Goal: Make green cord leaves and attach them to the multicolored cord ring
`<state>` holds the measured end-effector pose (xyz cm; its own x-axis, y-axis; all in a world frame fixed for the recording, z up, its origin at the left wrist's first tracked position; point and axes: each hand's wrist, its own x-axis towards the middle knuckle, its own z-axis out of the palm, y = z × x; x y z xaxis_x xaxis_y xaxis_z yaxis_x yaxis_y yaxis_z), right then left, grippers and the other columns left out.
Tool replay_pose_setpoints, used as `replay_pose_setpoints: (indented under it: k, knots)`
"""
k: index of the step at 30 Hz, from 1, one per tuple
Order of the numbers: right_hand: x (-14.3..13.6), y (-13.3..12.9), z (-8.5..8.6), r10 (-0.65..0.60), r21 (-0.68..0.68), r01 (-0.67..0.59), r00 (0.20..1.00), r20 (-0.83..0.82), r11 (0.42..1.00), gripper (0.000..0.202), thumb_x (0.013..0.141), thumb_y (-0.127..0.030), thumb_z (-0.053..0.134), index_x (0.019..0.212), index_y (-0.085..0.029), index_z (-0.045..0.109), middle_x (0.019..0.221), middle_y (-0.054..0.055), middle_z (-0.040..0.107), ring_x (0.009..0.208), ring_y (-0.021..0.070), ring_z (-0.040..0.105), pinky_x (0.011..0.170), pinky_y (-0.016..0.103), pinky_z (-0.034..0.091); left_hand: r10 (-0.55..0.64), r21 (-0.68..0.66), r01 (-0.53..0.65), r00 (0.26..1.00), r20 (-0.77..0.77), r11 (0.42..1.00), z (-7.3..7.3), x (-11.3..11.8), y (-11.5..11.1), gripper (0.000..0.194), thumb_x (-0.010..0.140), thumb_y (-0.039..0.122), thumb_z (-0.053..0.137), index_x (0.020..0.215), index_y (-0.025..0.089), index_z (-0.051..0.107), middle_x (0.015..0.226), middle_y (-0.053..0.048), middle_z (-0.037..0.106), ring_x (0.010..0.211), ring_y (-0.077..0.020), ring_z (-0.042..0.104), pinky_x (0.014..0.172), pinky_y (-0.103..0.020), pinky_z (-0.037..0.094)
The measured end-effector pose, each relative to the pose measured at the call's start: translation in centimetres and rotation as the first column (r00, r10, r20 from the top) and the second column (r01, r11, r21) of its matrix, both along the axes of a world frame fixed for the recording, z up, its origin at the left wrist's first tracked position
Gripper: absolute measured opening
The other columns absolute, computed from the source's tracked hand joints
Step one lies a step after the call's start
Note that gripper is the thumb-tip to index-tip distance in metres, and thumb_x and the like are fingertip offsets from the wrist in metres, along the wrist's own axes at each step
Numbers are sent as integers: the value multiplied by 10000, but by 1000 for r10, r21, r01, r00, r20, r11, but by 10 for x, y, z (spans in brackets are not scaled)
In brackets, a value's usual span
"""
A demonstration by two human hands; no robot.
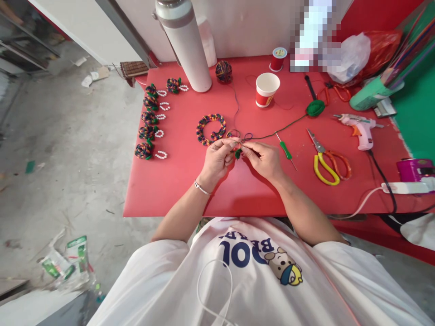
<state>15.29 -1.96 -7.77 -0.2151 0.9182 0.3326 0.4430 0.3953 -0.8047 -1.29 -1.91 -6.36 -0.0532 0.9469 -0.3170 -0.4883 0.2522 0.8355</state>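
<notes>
- Our red table [163, 190], grey floor [105, 181] beside it
- Left hand [218, 158], right hand [263, 159]: fingertips pinched on our yarn piece [238, 154], mid-table
- We count six yarn bundles [144, 150], one cup [267, 90]

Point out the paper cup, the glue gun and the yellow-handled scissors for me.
Paper cup [264, 98]: head view, on its red outer wall.
Glue gun [365, 136]: head view, on its pink handle.
Yellow-handled scissors [317, 168]: head view, on the yellow handle.
</notes>
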Motion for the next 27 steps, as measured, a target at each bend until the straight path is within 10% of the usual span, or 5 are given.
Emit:
replay_pose_setpoints:
  k: [27]
  knots:
    - [-1, 3, -6, 3, 12, -3, 999, 36, 1000, 273, 1041, -417, 614, 1122, -270, 829, 1059, 63, 863, 926, 221, 809, 862, 340, 621, 32, 57, -28, 998, -58, 998, -6, 3, -2, 220, 656, 284, 890, 644, 161, 707, 896, -43, 801, 424, 5, 372, 373, -188, 253]
